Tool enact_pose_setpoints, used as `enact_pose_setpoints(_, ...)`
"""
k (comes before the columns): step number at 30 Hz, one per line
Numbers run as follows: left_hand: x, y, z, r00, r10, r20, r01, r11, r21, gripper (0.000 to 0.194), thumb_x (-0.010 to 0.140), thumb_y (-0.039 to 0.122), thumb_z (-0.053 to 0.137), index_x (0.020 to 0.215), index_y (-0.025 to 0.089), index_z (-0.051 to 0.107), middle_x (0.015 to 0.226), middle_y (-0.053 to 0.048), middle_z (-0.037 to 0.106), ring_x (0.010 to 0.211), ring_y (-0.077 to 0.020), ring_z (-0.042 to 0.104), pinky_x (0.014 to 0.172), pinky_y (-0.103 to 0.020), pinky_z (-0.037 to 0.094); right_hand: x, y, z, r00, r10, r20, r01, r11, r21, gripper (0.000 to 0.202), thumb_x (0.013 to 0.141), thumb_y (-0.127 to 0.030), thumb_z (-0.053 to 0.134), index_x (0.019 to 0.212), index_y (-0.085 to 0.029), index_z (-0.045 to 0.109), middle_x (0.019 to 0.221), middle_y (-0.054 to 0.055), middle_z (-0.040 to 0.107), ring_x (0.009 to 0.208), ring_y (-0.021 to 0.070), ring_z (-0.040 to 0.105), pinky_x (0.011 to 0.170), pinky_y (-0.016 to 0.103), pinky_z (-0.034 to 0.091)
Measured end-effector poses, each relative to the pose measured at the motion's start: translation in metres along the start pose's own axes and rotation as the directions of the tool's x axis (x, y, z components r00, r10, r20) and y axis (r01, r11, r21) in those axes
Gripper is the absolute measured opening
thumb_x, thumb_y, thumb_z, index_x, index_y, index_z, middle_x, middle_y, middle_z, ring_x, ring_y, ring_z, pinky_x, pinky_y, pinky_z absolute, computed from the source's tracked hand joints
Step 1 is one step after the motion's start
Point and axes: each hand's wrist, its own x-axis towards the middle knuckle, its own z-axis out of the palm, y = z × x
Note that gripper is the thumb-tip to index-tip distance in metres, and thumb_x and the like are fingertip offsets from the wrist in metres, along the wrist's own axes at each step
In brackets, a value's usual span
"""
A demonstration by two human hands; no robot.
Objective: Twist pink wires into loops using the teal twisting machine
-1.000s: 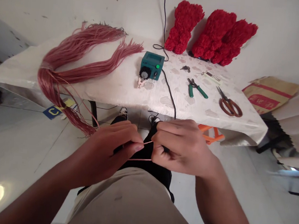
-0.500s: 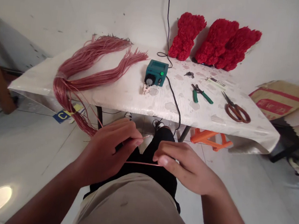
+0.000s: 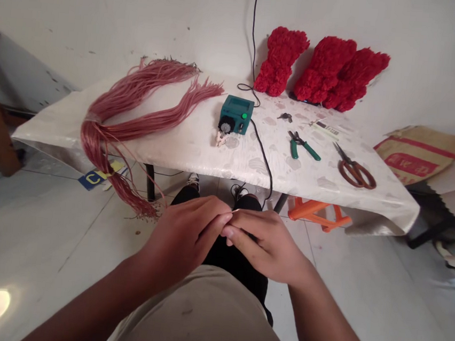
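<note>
the left hand (image 3: 187,228) seems to pinch a thin pink strand (image 3: 235,210) before the tabletop (image 3: 189,153), the right hand (image 3: 271,244) has fingers pressed together touching the left, and this close finger work, i judge, calls for steady, gentle grip.

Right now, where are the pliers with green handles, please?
In the head view, the green-handled pliers lie on the right part of the table, between the teal machine and the brown-handled scissors.
</note>
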Motion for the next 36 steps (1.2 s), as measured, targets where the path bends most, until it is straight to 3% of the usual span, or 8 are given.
enact_pose_setpoints(5,-0.003,0.002,0.002,0.994,-0.107,-0.005,0.107,0.994,-0.030,0.019,0.101,0.018,0.046,0.086,0.019,0.058,0.074,0.005,0.062,0.066,-0.0092,0.058,0.063,-0.022,0.041,-0.004,0.002,-0.004,1.000,0.021,-0.008,-0.021,0.999,0.027,0.019,0.101,-0.021,0.054,0.085,-0.018,0.063,0.077,-0.002,0.061,0.068,0.0086,0.055,0.065,0.022,0.042)
enact_pose_setpoints(9,-0.005,0.001,0.000,0.995,-0.074,-0.060,0.075,0.997,0.013,0.018,0.101,0.016,0.047,0.086,0.019,0.058,0.074,0.005,0.061,0.063,-0.0084,0.055,0.061,-0.022,0.040,-0.014,0.004,-0.010,0.998,0.038,-0.054,-0.037,0.999,0.022,0.013,0.094,-0.015,0.057,0.100,-0.018,0.067,0.083,0.000,0.064,0.072,0.0109,0.059,0.066,0.024,0.047)
enact_pose_setpoints(14,-0.006,0.000,0.001,0.998,-0.023,-0.058,0.024,1.000,0.014,0.018,0.100,0.015,0.047,0.086,0.018,0.057,0.076,0.004,0.062,0.065,-0.0081,0.055,0.062,-0.022,0.039,-0.014,0.002,-0.009,0.999,0.032,-0.031,-0.033,0.998,-0.045,0.014,0.091,-0.014,0.058,0.102,-0.016,0.067,0.085,0.001,0.064,0.072,0.0112,0.058,0.067,0.025,0.047)
enact_pose_setpoints(20,-0.008,-0.001,0.003,0.999,-0.019,-0.037,0.019,1.000,0.014,0.017,0.100,0.014,0.047,0.086,0.018,0.057,0.080,0.002,0.064,0.067,-0.0098,0.057,0.064,-0.024,0.040,-0.009,0.000,-0.006,0.998,-0.047,-0.042,0.041,0.990,-0.131,0.015,0.088,-0.008,0.053,0.091,-0.014,0.067,0.076,0.000,0.058,0.064,0.0096,0.048,0.058,0.024,0.038)
enact_pose_setpoints(27,-0.007,0.001,0.003,1.000,0.005,-0.003,-0.005,0.999,0.038,0.018,0.101,0.017,0.046,0.087,0.017,0.058,0.077,0.002,0.064,0.065,-0.0108,0.057,0.060,-0.026,0.039,-0.009,-0.001,-0.005,0.994,-0.067,-0.085,0.047,0.975,-0.217,0.018,0.082,-0.008,0.051,0.065,-0.015,0.056,0.063,-0.004,0.040,0.058,0.0088,0.032,0.053,0.027,0.026)
enact_pose_setpoints(36,-0.009,0.001,-0.002,0.998,0.066,-0.002,-0.066,0.997,0.033,0.019,0.100,0.017,0.048,0.084,0.017,0.057,0.075,0.000,0.066,0.061,-0.0110,0.057,0.057,-0.026,0.038,-0.005,-0.007,-0.006,0.980,-0.138,-0.145,0.095,0.959,-0.268,0.023,0.081,-0.005,0.048,0.060,-0.014,0.054,0.062,-0.004,0.030,0.056,0.0087,0.025,0.052,0.029,0.020)
